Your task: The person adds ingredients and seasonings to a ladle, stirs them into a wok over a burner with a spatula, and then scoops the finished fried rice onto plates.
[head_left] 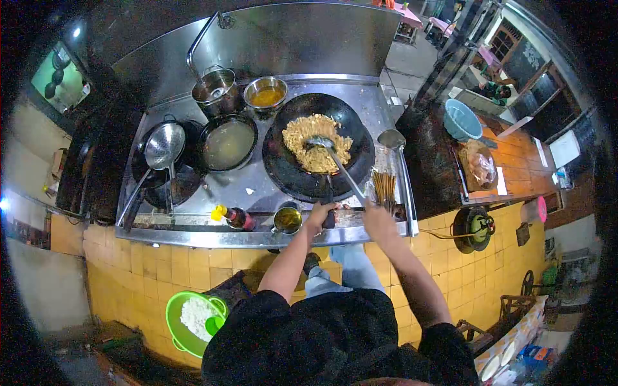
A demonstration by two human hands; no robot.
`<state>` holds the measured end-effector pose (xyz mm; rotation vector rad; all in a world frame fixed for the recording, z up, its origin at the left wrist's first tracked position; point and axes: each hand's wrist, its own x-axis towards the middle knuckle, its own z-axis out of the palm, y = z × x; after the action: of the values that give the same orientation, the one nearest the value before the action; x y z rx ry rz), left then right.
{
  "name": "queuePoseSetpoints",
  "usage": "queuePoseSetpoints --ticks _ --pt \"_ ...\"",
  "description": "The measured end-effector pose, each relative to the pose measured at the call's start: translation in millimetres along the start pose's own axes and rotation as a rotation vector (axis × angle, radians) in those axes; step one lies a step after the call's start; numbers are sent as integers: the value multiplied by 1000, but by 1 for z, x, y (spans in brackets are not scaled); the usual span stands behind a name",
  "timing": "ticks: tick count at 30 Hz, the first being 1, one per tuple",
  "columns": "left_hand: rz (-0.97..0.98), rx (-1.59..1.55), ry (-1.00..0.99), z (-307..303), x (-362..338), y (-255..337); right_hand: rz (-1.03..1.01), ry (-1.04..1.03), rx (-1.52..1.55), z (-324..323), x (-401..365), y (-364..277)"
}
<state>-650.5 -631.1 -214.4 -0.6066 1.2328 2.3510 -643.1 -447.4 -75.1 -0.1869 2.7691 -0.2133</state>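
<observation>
Fried rice [302, 138] lies heaped in a large black wok [283, 174] on the steel stove. My left hand [320, 215] is closed around the wok's dark handle at the stove's front edge. A long-handled metal ladle [347, 172] slants across the wok, its bowl resting in the rice. The ladle's upper end is gripped by my right hand [380, 222]. Just in front of that hand stands a bundle of thin brown sticks [384, 188]. A metal cup of oil [288, 220] sits left of my left hand.
A sauce bottle with a yellow cap [239, 219] lies on the stove front. Left are a pan of pale liquid [228, 143], a strainer [165, 147], a steel pot [214, 90] and a bowl of orange liquid [266, 95]. A green tub [174, 315] of white rice stands low behind.
</observation>
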Motion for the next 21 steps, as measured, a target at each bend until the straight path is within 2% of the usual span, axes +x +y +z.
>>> queuePoseSetpoints --ticks 1,2,3,5,7,9,10,11,12,13,15,16,17,18,19,20,21 --pt "-67 31 25 3 -4 2 -123 43 60 20 12 6" --pt "-3 10 22 4 -1 -4 -247 90 123 29 17 10" --pt "10 18 22 18 -11 -2 -255 102 127 15 10 18" --pt "55 -103 207 64 -54 22 -398 32 111 -48 -11 41" --pt "-79 -437 -66 88 -89 45 -353 51 -36 -90 -34 47" --pt "-171 -392 -317 98 -129 59 -504 -6 -15 -103 -30 63" --pt "-207 -311 -260 94 -122 62 -511 21 -18 -117 -33 57" --pt "-255 -238 -192 85 -109 60 -465 -60 -11 -127 -43 49" --pt "-104 -77 -165 67 -88 55 -417 -163 -3 -127 -54 45" --pt "-187 -217 -187 35 -46 33 -423 -172 -2 -116 -53 46" --pt "15 38 -35 39 -59 16 -394 -40 -28 -95 -43 48" --pt "14 41 31 47 -61 5 -559 179 -94 -88 -54 50" --pt "75 70 165 68 -78 -5 -515 166 -214 -69 -39 51" --pt "-70 -12 199 80 -95 -16 -567 243 -263 -51 -34 60" --pt "-167 -162 23 94 -125 -10 -591 289 -283 -47 -34 64" --pt "-137 -58 23 103 -142 -5 -613 337 -305 -43 -34 68" --pt "-203 -91 23 97 -132 -5 -644 357 -308 -49 -45 69"
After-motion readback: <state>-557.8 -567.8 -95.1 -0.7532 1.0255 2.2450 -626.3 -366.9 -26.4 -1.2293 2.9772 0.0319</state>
